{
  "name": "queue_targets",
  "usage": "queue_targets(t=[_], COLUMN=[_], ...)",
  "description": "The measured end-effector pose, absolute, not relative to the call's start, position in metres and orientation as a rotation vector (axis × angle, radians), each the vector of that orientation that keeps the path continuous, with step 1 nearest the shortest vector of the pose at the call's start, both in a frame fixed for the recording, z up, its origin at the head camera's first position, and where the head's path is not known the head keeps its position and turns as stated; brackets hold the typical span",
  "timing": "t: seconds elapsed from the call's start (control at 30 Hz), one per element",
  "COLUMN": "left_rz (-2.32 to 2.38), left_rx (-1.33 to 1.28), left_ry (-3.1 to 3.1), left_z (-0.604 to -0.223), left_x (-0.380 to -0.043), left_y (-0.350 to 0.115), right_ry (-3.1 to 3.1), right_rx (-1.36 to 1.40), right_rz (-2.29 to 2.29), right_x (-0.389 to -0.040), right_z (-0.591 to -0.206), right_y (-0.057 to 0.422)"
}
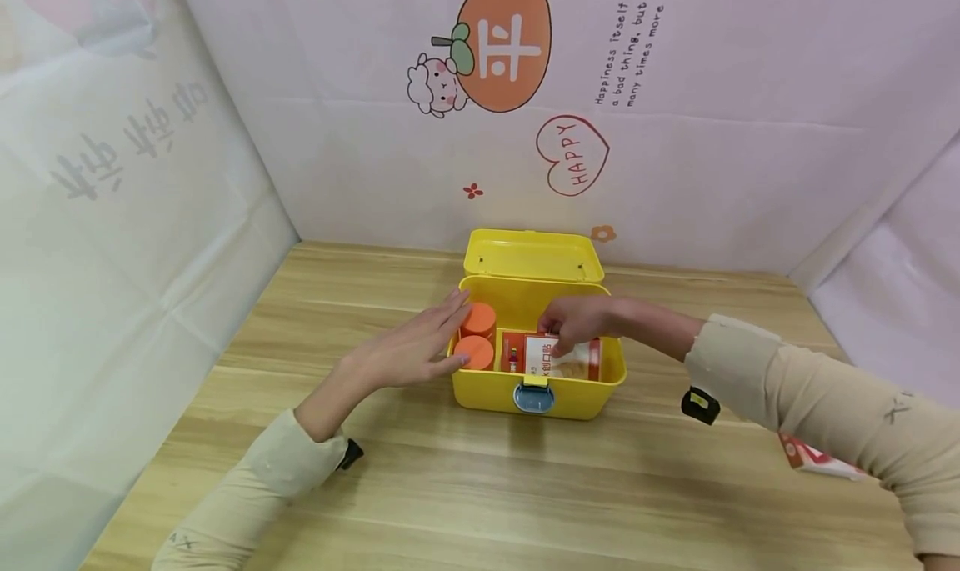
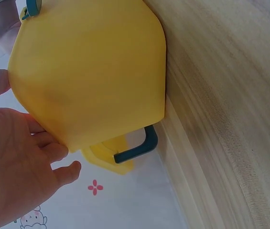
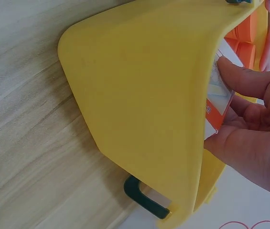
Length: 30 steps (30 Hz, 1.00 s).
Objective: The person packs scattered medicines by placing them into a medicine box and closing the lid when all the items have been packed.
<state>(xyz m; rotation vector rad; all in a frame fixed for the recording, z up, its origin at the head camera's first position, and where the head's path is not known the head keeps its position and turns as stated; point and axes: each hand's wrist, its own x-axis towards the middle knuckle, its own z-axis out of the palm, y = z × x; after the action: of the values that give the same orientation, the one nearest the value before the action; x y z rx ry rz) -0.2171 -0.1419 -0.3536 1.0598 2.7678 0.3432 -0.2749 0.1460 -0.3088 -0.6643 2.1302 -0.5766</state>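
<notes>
A yellow storage box stands on the table with its lid raised at the back. My right hand reaches inside and pinches a white and orange box of adhesive bandages between thumb and fingers. In the right wrist view, the thumb lies on that packet's face. Beside it in the box is a red packet. Two round orange-topped containers fill the left end. My left hand, fingers extended, rests at the box's left rim; the left wrist view shows its fingertips along that edge.
A blue latch hangs on the box's front, and a dark green handle shows behind it. To the right, a red and white packet lies partly behind my right sleeve. A printed white cloth rises behind the wooden table.
</notes>
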Motion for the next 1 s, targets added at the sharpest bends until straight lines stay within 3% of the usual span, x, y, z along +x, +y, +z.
queue_targets(t=[1.0], left_rz=[0.352], left_rx=[1.055], left_ry=[2.77], left_z=[-0.353], left_x=[-0.216], left_y=[-0.142], right_ry=[2.521], right_rx=[-0.912], right_rz=[-0.27], right_x=[-0.26], right_z=[-0.321], right_y=[0.141])
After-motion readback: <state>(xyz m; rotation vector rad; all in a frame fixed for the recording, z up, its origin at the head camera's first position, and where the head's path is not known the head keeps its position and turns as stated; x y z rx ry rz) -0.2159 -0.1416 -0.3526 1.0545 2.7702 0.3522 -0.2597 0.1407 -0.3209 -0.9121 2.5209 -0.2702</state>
